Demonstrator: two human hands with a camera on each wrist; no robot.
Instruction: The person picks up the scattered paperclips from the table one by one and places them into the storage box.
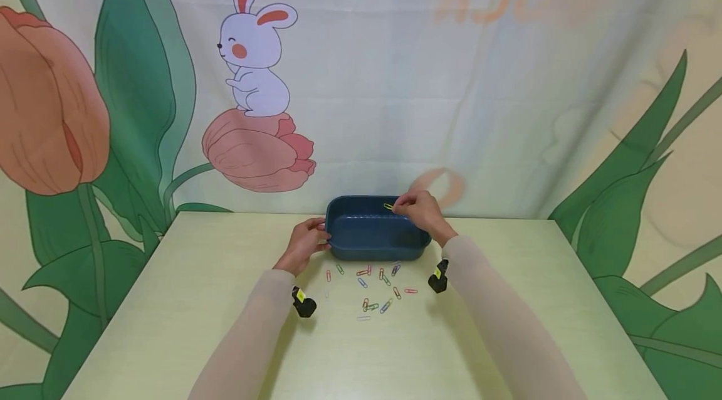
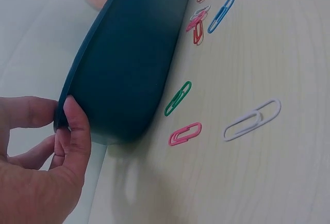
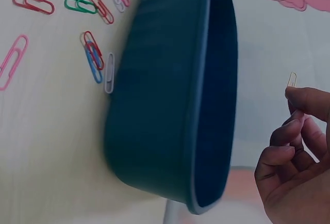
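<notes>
A dark blue plastic bin [image 1: 376,254] stands at the far side of the table. My left hand [image 1: 304,242] pinches the rim at its left end, thumb [image 2: 77,115] outside and fingers over the edge. Above the bin's right part, my right hand [image 1: 422,212] pinches a yellow paper clip [image 1: 388,206] between thumb and finger. The same clip [image 3: 292,79] points up from the fingertips in the right wrist view. In front of the bin lie several loose paper clips, among them a green one [image 2: 178,98], a pink one [image 2: 185,134] and a white one [image 2: 252,120].
Red and blue paper clips [image 3: 94,59] overlap close to the bin's front wall. The pale wooden table [image 1: 186,300] ends at a printed cloth backdrop [image 1: 361,105] right behind the bin. A black camera [image 1: 304,304] sits on each wrist.
</notes>
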